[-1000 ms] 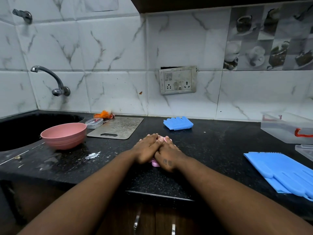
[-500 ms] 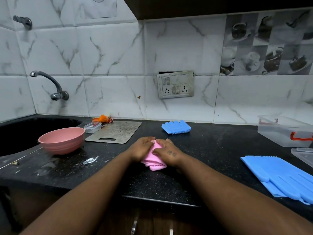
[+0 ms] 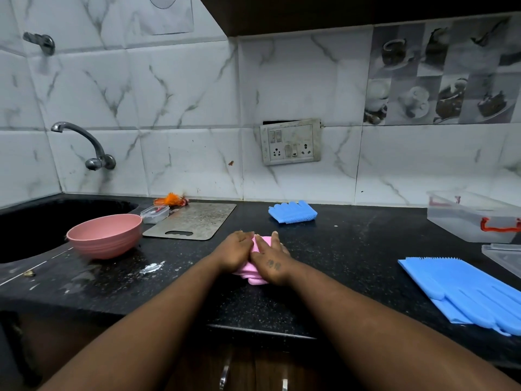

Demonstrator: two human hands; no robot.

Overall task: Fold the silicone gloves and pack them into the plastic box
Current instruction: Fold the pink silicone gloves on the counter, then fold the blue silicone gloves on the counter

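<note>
Pressing folded pink glove (image 3: 252,275) onto counter (image 3: 338,263), front middle, with left hand (image 3: 235,251) and right hand (image 3: 270,259), fingers laid fairly straight on top, no pinch; glove mostly hidden underneath. Plastic box (image 3: 468,218) far right by wall, cut off at edge, contents unclear. Blue gloves (image 3: 465,292) front right also cropped; folded blue glove (image 3: 293,212) near wall.

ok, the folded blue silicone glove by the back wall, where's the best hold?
Probably the near edge of the folded blue silicone glove, coming from the front: it lies flat on the black countertop, layers stacked, bristles showing along that edge, the tiled wall behind. Pinching both layers there should keep the fold closed.
</note>
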